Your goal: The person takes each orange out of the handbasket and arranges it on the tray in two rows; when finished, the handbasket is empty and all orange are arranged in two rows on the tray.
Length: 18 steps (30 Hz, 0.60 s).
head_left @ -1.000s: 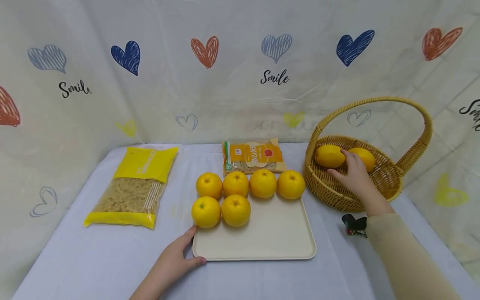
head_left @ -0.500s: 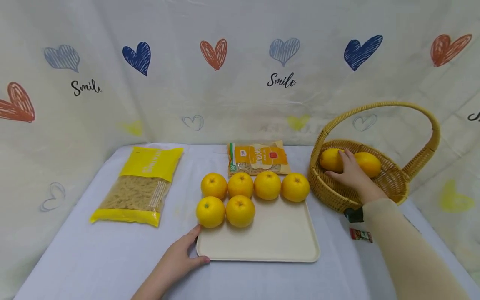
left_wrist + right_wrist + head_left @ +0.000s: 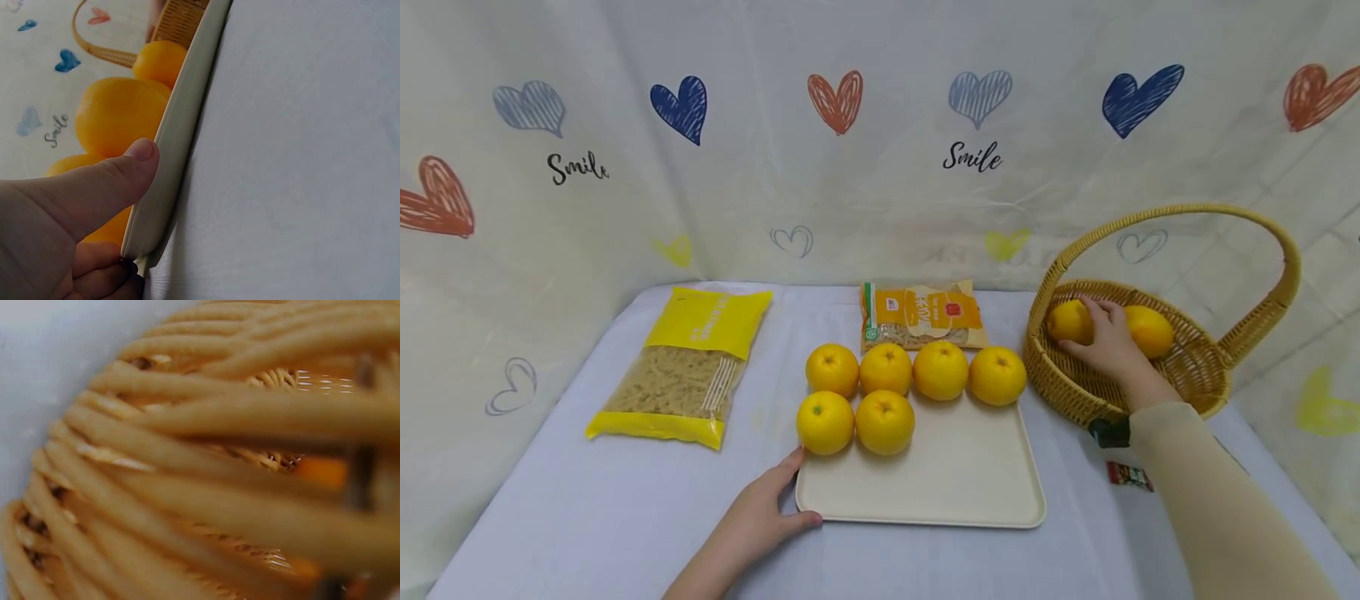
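Note:
In the head view, my left hand [image 3: 760,512] holds the near-left corner of a cream tray [image 3: 962,479]. Its thumb lies along the rim, as the left wrist view shows beside the tray wall [image 3: 178,140], and its fingers bend round the corner. Two rows of oranges, the front one with an orange [image 3: 885,422], sit on the tray's back and left part. My right hand [image 3: 1108,346] reaches into a wicker basket [image 3: 1071,392] and grips the left orange [image 3: 1067,322] there. Another orange [image 3: 1150,331] lies just right of that hand. Basket weave [image 3: 187,444] fills the right wrist view.
Behind the tray lies an orange snack packet [image 3: 925,312]. A yellow pasta bag [image 3: 688,367] is at the left. Beside my right sleeve are a small red packet [image 3: 1129,476] and a dark object [image 3: 1108,432]. The basket's tall handle [image 3: 1195,208] arches over its opening.
The head view has shifted slightly, so everything appears further right. My right fingers have settled around the left orange in the basket. My left hand stays on the tray corner.

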Each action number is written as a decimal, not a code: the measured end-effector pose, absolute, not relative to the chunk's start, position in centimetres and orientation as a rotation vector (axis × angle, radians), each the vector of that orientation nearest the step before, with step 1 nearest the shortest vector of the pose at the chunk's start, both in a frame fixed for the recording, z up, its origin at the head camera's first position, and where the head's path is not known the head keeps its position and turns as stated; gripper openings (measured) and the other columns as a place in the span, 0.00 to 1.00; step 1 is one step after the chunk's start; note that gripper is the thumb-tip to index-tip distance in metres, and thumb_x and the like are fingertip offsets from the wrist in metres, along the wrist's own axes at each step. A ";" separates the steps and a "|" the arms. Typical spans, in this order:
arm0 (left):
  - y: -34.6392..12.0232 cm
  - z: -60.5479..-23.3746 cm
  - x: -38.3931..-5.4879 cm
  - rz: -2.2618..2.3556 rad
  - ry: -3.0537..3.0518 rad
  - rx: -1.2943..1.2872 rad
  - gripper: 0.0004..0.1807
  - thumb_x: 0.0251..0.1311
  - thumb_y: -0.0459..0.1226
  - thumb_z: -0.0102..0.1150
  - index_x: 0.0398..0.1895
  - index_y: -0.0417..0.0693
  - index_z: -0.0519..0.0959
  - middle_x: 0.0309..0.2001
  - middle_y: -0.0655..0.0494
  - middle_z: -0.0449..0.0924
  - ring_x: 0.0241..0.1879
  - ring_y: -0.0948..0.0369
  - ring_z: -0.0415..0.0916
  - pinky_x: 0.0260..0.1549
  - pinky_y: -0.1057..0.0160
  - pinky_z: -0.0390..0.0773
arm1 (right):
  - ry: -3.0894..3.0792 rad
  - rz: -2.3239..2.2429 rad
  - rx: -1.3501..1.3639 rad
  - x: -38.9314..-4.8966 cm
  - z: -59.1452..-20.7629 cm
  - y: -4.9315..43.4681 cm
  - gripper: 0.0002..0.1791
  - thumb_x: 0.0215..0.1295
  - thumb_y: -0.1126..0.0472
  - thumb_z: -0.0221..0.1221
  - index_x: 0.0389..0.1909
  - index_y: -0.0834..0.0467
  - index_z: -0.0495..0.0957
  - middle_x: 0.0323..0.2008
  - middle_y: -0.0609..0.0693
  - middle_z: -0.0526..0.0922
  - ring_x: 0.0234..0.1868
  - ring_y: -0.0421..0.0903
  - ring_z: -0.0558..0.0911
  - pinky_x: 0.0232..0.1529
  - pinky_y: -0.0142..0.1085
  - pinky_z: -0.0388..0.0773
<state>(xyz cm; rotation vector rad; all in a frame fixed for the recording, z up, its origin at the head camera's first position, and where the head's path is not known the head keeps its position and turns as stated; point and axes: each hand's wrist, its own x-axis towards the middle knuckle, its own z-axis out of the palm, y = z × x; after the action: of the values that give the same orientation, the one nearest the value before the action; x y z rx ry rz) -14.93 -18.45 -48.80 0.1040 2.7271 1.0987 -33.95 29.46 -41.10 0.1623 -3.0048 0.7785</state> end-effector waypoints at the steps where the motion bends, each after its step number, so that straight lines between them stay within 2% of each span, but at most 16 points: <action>1: -18.5 -48.8 -14.9 1.096 2.728 0.103 0.55 0.33 0.62 0.65 0.68 0.52 0.57 0.68 0.55 0.57 0.67 0.51 0.56 0.63 0.46 0.59 | -2.996 0.777 0.154 -33.9 -41.2 29.4 0.47 0.59 0.53 0.58 0.70 0.61 0.38 0.63 0.73 0.38 0.61 0.74 0.48 0.57 0.68 0.53; 6: -18.4 -48.7 -14.9 1.091 2.727 0.106 0.55 0.34 0.61 0.65 0.68 0.51 0.57 0.68 0.54 0.57 0.66 0.50 0.56 0.63 0.45 0.59 | -2.939 0.683 0.157 -33.9 -41.7 29.5 0.42 0.58 0.57 0.58 0.69 0.60 0.47 0.59 0.74 0.44 0.57 0.74 0.51 0.54 0.67 0.56; 10: -18.4 -48.6 -14.9 1.088 2.724 0.109 0.55 0.34 0.61 0.66 0.68 0.51 0.57 0.68 0.54 0.57 0.67 0.50 0.56 0.63 0.45 0.59 | -2.947 0.597 0.135 -33.9 -41.9 29.5 0.38 0.58 0.60 0.58 0.68 0.60 0.51 0.55 0.72 0.47 0.53 0.72 0.50 0.46 0.64 0.58; 13: -18.4 -48.6 -14.9 1.088 2.724 0.106 0.55 0.34 0.61 0.66 0.68 0.51 0.57 0.68 0.54 0.57 0.67 0.51 0.56 0.63 0.45 0.59 | -2.977 0.573 0.114 -33.8 -42.0 29.5 0.37 0.59 0.61 0.57 0.67 0.58 0.52 0.57 0.71 0.45 0.53 0.71 0.47 0.44 0.64 0.59; 18: -18.4 -48.6 -14.9 1.078 2.733 0.106 0.54 0.34 0.60 0.66 0.68 0.51 0.57 0.68 0.54 0.57 0.67 0.50 0.56 0.63 0.45 0.59 | -3.005 0.538 0.115 -33.7 -41.9 29.4 0.36 0.59 0.61 0.57 0.66 0.58 0.51 0.63 0.72 0.38 0.58 0.75 0.43 0.46 0.70 0.56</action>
<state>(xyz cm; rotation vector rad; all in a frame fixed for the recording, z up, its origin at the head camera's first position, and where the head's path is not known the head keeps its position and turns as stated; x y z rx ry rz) -14.93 -18.38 -48.58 0.1062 2.7328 1.0777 -33.69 29.38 -41.90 0.1149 -3.0053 0.5378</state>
